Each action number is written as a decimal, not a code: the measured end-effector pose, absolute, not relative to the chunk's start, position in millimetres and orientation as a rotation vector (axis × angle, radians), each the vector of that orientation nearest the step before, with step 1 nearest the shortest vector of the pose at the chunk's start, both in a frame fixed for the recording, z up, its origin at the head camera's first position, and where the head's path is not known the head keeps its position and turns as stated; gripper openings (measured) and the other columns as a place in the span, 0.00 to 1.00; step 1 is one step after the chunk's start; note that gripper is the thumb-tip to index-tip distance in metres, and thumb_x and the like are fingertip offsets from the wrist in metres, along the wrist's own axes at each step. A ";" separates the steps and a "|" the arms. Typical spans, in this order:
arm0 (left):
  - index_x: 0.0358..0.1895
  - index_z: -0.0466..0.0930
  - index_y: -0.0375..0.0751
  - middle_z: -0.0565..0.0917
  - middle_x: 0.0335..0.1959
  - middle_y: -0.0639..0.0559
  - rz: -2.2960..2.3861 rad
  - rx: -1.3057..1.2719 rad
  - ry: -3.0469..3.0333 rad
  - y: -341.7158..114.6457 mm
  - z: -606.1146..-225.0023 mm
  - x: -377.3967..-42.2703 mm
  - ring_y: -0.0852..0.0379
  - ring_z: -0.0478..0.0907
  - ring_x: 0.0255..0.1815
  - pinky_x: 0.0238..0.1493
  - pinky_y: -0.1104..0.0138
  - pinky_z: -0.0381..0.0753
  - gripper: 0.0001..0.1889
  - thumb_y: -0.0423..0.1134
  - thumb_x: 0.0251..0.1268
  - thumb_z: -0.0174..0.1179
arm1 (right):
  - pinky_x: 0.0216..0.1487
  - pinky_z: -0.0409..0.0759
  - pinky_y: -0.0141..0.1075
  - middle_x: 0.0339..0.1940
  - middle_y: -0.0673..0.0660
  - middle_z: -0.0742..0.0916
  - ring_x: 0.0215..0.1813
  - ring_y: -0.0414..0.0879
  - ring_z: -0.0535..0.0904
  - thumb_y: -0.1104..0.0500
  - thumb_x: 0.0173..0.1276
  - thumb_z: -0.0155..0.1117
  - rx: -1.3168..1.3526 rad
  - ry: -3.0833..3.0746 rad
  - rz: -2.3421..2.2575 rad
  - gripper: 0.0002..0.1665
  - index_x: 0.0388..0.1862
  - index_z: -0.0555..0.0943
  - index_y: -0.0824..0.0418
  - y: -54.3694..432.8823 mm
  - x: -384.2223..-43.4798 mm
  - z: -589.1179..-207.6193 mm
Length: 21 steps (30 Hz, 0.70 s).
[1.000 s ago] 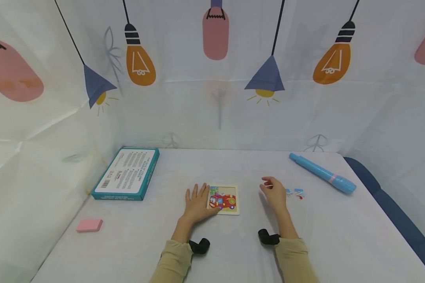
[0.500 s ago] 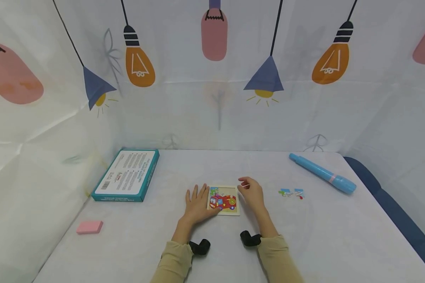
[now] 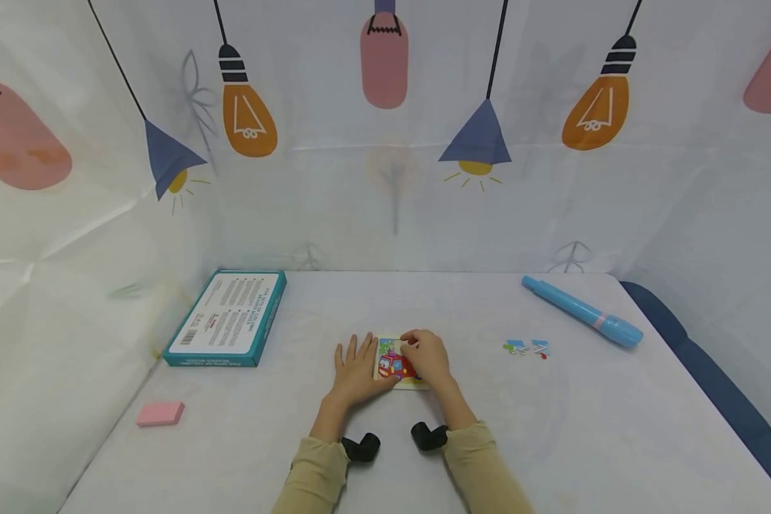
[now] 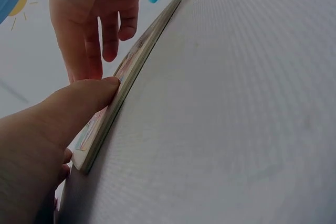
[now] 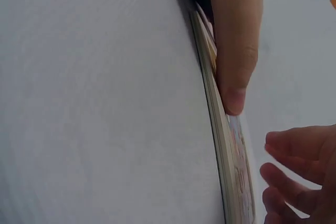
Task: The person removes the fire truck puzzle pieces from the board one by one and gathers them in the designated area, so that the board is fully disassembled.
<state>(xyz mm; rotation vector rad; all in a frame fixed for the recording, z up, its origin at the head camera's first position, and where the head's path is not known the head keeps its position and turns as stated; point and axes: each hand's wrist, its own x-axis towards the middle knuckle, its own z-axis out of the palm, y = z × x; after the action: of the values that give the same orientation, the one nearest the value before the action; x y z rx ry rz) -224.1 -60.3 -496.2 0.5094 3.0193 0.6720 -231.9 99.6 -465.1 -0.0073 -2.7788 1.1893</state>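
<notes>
puzzle board (image 3: 393, 367): flat on tabletop (image 3: 334, 300), roughly midway between its left and right edges. left hand (image 3: 360, 375): grip spread, thumb on board. right hand (image 3: 428, 355): fingers bent over board's far right corner; whether they pinch anything, cannot tell. risk, as judged: skewed pressing could jam a piece; a slack left thumb could let the board slide.

two hands (image 3: 358, 371) (image 3: 427, 357), one puzzle (image 3: 393, 365), two pieces (image 3: 517, 344) (image 3: 540, 344) aside

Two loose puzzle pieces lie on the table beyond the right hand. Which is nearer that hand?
The green-ended piece, left of the pair in the head view. The red-spotted piece lies farther right, farther from the right hand.
</notes>
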 end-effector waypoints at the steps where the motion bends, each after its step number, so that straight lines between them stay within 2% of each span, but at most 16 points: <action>1: 0.69 0.58 0.35 0.58 0.71 0.42 0.672 0.512 3.019 -60.3 -496.3 -224.2 0.37 0.45 0.72 0.65 0.41 0.36 0.48 0.64 0.49 0.59 | 0.37 0.75 0.42 0.34 0.56 0.83 0.38 0.50 0.77 0.61 0.56 0.64 0.002 -2.804 1.129 0.10 0.37 0.84 0.61 97.2 -232.0 -465.7; 9: 0.68 0.58 0.35 0.59 0.70 0.42 0.691 0.533 3.028 -61.1 -497.1 -224.5 0.37 0.46 0.72 0.65 0.41 0.36 0.47 0.63 0.49 0.59 | 0.36 0.73 0.45 0.33 0.57 0.82 0.37 0.53 0.75 0.54 0.54 0.69 0.049 -2.919 0.772 0.11 0.33 0.86 0.59 80.6 -231.3 -465.3; 14: 0.68 0.59 0.35 0.60 0.70 0.41 0.685 0.538 3.039 -61.5 -498.3 -225.0 0.36 0.46 0.72 0.65 0.40 0.37 0.48 0.63 0.49 0.59 | 0.38 0.73 0.45 0.31 0.56 0.82 0.37 0.53 0.76 0.53 0.53 0.70 0.027 -2.877 0.816 0.11 0.30 0.83 0.59 75.2 -233.4 -468.1; 21: 0.68 0.59 0.34 0.60 0.70 0.41 0.691 0.552 3.037 -61.4 -499.1 -223.8 0.36 0.46 0.71 0.65 0.40 0.36 0.47 0.62 0.49 0.60 | 0.30 0.72 0.36 0.23 0.51 0.82 0.28 0.44 0.75 0.58 0.54 0.69 0.046 -2.772 1.063 0.08 0.27 0.79 0.59 73.0 -234.9 -469.6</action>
<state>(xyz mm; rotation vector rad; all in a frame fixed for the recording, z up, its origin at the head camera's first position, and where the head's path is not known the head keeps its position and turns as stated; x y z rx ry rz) -223.8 -61.4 -499.1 0.5519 3.0367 0.6911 -234.9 73.0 -469.6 0.0459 -2.7715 1.0631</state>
